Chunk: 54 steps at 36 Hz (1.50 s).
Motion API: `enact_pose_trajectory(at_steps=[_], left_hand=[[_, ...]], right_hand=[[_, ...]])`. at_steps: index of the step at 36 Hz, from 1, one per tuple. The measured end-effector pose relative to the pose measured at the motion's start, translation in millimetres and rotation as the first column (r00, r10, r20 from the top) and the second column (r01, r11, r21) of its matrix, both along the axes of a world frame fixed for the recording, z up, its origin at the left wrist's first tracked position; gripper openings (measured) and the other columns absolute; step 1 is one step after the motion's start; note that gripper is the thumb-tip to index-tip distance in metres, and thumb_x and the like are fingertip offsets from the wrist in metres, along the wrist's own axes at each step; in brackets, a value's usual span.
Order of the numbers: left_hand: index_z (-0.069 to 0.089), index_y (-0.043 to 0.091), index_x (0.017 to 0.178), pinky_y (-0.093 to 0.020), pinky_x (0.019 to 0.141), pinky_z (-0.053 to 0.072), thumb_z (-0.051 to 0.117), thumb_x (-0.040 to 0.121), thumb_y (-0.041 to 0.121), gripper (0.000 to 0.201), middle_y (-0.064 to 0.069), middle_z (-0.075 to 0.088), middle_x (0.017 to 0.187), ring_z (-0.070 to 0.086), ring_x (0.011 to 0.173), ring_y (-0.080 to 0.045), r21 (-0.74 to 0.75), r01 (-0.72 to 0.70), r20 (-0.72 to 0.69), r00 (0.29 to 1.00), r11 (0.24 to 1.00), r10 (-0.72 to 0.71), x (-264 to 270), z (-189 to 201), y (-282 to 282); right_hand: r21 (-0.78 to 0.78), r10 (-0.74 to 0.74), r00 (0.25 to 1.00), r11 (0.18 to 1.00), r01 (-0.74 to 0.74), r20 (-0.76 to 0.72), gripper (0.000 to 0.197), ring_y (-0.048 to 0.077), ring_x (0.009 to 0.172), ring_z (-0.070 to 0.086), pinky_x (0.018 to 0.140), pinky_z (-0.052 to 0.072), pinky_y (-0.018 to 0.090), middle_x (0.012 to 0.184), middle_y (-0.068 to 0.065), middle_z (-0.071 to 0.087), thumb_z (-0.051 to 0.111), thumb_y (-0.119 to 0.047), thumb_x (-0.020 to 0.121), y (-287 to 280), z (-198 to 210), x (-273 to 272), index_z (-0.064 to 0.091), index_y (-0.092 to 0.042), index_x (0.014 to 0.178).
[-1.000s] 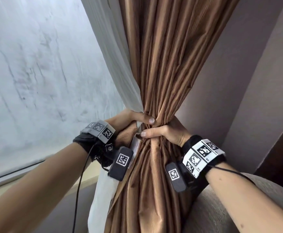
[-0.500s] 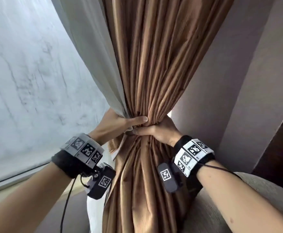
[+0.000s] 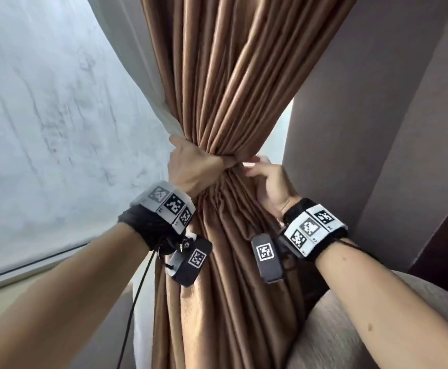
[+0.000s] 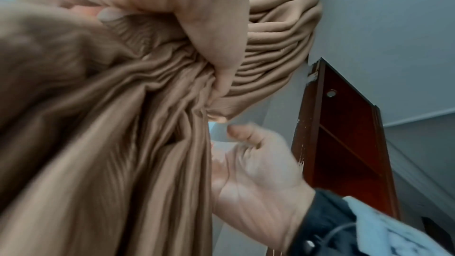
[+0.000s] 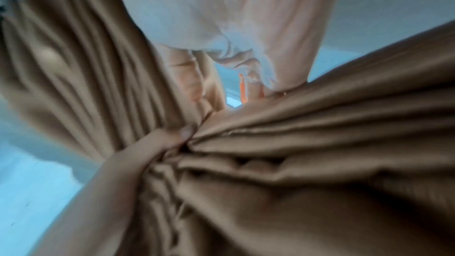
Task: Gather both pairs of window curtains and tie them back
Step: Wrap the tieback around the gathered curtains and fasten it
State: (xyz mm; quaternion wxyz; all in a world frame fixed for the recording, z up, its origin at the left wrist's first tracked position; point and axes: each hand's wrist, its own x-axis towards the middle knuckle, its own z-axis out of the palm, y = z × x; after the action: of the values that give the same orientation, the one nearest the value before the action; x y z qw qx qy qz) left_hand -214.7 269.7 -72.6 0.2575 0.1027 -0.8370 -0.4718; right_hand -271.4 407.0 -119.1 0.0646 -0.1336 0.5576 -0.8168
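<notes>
The brown curtain [image 3: 225, 89] hangs bunched into a narrow waist, with a white lining curtain [image 3: 137, 62] along its left side. My left hand [image 3: 194, 166] grips that waist from the front, its fingers wrapped round the folds [image 4: 211, 32]. To the right of the waist, my right hand [image 3: 265, 179] has its fingertips at the curtain's right edge. In the left wrist view the right hand [image 4: 253, 163] shows a bare palm, its thumb clear of the cloth and its fingers partly behind the edge. The right wrist view is blurred, showing brown folds [image 5: 320, 143].
Window glass [image 3: 44, 115] fills the left, with its sill [image 3: 18, 283] below. A grey wall [image 3: 350, 129] stands close on the right, beside a dark wooden cabinet [image 3: 446, 235]. An upholstered chair back [image 3: 350, 328] is under my right forearm. A black cable [image 3: 135, 296] hangs from my left wrist.
My left hand has come round from the left side and now wraps the front of the gathered waist. My right hand has released the bundle and shifted to its right edge.
</notes>
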Motion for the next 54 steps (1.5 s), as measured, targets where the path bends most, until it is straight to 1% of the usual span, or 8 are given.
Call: enact_pose_trajectory(at_steps=[4, 14, 22, 29, 33, 38, 47, 54], left_hand=[[0.023, 0.002, 0.133, -0.032, 0.09, 0.042, 0.086, 0.06, 0.052, 0.109, -0.011, 0.048, 0.13, 0.05, 0.118, -0.029, 0.002, 0.023, 0.025, 0.999, 1.0, -0.023, 5.3, 0.2, -2.9], [0.023, 0.006, 0.14, -0.027, 0.088, 0.037, 0.084, 0.065, 0.042, 0.104, 0.002, 0.04, 0.112, 0.048, 0.118, -0.024, -0.036, 0.006, 0.05, 0.999, 0.999, -0.004, 4.5, -0.8, -12.7], [0.021, 0.008, 0.14, -0.026, 0.088, 0.037, 0.083, 0.067, 0.04, 0.102, 0.005, 0.039, 0.111, 0.041, 0.101, -0.014, -0.014, 0.034, 0.048, 0.998, 0.999, -0.033, 3.8, -0.3, -17.7], [0.021, 0.008, 0.14, -0.028, 0.086, 0.038, 0.083, 0.066, 0.044, 0.103, 0.003, 0.04, 0.11, 0.042, 0.099, -0.015, 0.013, 0.022, 0.056, 0.998, 1.0, -0.023, 3.6, -1.2, -11.9], [0.019, 0.008, 0.143, -0.026, 0.087, 0.038, 0.084, 0.065, 0.044, 0.108, 0.001, 0.043, 0.115, 0.048, 0.109, -0.019, 0.032, 0.012, 0.05, 0.999, 0.999, -0.014, 2.7, -2.2, -12.1], [0.016, 0.008, 0.143, -0.025, 0.088, 0.037, 0.083, 0.065, 0.043, 0.109, 0.002, 0.041, 0.114, 0.043, 0.103, -0.015, 0.064, 0.014, 0.05, 0.999, 0.998, -0.018, -1.7, -2.9, -10.1], [0.022, 0.012, 0.137, -0.035, 0.085, 0.045, 0.084, 0.056, 0.049, 0.109, -0.009, 0.047, 0.131, 0.049, 0.102, -0.024, 0.263, -0.069, 0.093, 0.995, 0.962, 0.046, -15.5, -5.2, 0.6], [0.021, 0.016, 0.14, -0.03, 0.088, 0.04, 0.089, 0.056, 0.047, 0.112, 0.005, 0.042, 0.118, 0.046, 0.104, -0.015, 0.359, 0.1, 0.094, 0.985, 0.928, -0.143, -16.8, -9.6, 2.7]], right_hand=[[0.103, 0.032, 0.98, 0.993, -0.053, 0.195, 0.019, 0.017, 0.06, 0.056, 0.053, 0.046, 0.022, 0.082, 0.011, 0.062, 0.042, -0.011, 0.086, 13.7, 6.0, -21.2, 0.06, -0.009, 0.089], [0.485, 0.357, 0.923, 0.787, -0.381, 0.146, 0.021, 0.008, 0.078, 0.068, 0.087, 0.053, 0.03, 0.082, -0.005, 0.074, 0.046, -0.019, 0.1, -9.7, 21.3, -35.4, 0.065, -0.014, 0.092], [0.878, 0.364, 0.928, 0.466, -0.112, -0.075, 0.029, 0.006, 0.092, 0.05, 0.099, 0.045, 0.023, 0.11, -0.003, 0.059, 0.035, -0.01, 0.102, -1.1, 37.8, -37.8, 0.053, -0.011, 0.126], [0.885, 0.406, 0.862, 0.456, 0.097, -0.304, 0.041, -0.018, 0.057, 0.053, 0.059, 0.04, 0.008, 0.062, -0.018, 0.053, 0.039, -0.009, 0.102, 0.2, 53.2, -19.7, 0.047, -0.032, 0.069], [0.893, 0.364, 0.863, 0.407, 0.19, -0.349, 0.03, 0.002, 0.071, 0.068, 0.068, 0.059, 0.024, 0.078, -0.009, 0.074, 0.046, -0.026, 0.095, 6.0, 40.5, -27.2, 0.065, -0.007, 0.083], [0.876, 0.188, 0.869, 0.264, 0.404, -0.458, 0.042, 0.021, 0.12, 0.056, 0.103, 0.04, 0.024, 0.13, 0.003, 0.061, 0.056, -0.036, 0.092, 9.8, 31.0, -34.3, 0.06, -0.018, 0.129], [0.827, -0.127, 0.82, -0.01, 0.562, -0.559, 0.033, 0.042, 0.114, 0.057, 0.093, 0.045, 0.039, 0.122, 0.024, 0.06, 0.048, -0.019, 0.091, 34.9, 16.5, -26.3, 0.063, 0.001, 0.113], [0.855, -0.113, 0.86, 0.1, 0.509, -0.498, 0.037, 0.041, 0.114, 0.058, 0.087, 0.047, 0.036, 0.123, 0.023, 0.062, 0.051, -0.032, 0.092, 56.8, 13.2, -13.3, 0.064, -0.006, 0.115]])
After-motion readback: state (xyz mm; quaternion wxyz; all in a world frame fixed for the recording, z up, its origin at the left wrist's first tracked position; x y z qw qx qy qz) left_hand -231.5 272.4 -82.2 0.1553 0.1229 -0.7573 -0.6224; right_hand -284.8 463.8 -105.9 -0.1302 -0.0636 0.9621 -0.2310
